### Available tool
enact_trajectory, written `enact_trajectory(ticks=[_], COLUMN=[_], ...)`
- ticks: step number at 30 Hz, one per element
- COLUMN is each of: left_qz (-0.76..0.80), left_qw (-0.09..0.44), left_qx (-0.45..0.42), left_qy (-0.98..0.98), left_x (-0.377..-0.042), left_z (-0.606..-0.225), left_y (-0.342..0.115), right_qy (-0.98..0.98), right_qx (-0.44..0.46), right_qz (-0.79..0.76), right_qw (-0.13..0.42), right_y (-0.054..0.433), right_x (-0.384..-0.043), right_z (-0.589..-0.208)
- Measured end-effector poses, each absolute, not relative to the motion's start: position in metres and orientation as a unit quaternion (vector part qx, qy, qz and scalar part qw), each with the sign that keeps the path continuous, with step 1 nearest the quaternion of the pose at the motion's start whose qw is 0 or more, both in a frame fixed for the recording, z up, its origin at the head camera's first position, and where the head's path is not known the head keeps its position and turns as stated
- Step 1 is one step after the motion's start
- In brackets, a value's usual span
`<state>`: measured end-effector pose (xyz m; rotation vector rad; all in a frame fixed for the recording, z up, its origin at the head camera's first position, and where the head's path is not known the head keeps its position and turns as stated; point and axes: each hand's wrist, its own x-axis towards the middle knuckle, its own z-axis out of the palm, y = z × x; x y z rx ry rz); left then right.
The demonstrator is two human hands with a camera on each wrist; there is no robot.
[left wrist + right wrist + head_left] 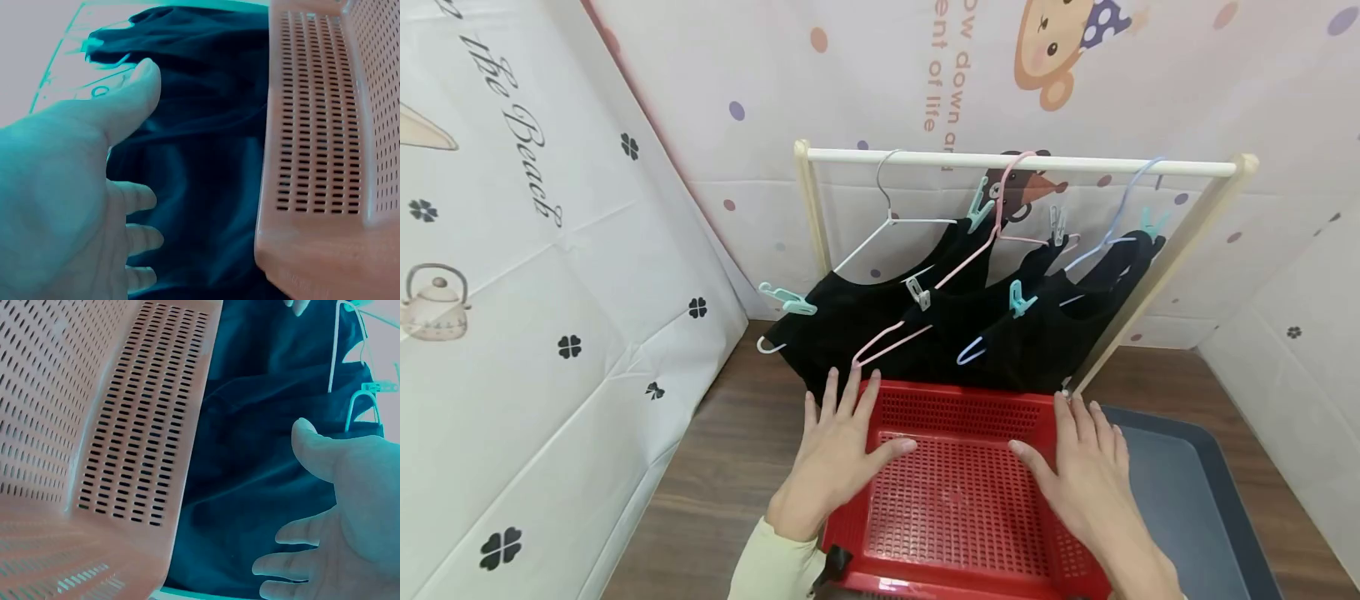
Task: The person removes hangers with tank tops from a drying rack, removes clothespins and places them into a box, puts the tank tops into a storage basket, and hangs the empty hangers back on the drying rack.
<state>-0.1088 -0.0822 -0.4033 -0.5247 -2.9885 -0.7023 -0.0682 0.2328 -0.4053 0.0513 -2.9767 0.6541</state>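
Three black garments (865,308) hang side by side on a white hanger (857,247), a pink hanger (958,271) and a blue hanger (1108,237), with clothes pegs (793,302) at their shoulders. Below them is a red perforated basket (955,500) with nothing inside. My left hand (838,454) is spread over the basket's left side, fingertips close to the hem of the garments. Over the right side is my right hand (1093,475), fingers extended and thumb apart. Both wrist views show straight fingers in front of the black cloth (194,162), holding nothing.
A wooden-legged rack with a white rail (1075,165) carries the hangers. To the right of the basket, partly beneath it, lies a grey tray (1180,492) on the brown wooden tabletop (700,492). Printed sheets (880,83) enclose the back and sides.
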Motion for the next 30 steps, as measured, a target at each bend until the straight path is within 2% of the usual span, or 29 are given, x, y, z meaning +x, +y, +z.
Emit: enact_trajectory(ticks=[9, 17, 30], left_qz=[-0.25, -0.272, -0.311], left_qw=[0.023, 0.045, 0.071], left_qx=[-0.162, -0.166, -0.156], left_qy=[-0.954, -0.947, -0.935], left_x=[-0.108, -0.105, -0.096], left_z=[-0.398, -0.391, -0.388], left_y=[-0.105, -0.116, -0.133], right_qy=[-0.979, -0.978, -0.981], right_qx=[-0.002, -0.002, -0.015], right_qz=[0.204, 0.206, 0.19], right_qw=[0.026, 0.036, 0.017], right_y=[0.247, 0.262, 0.287], right_x=[-0.06, -0.051, -0.054], right_z=[-0.41, -0.419, -0.428])
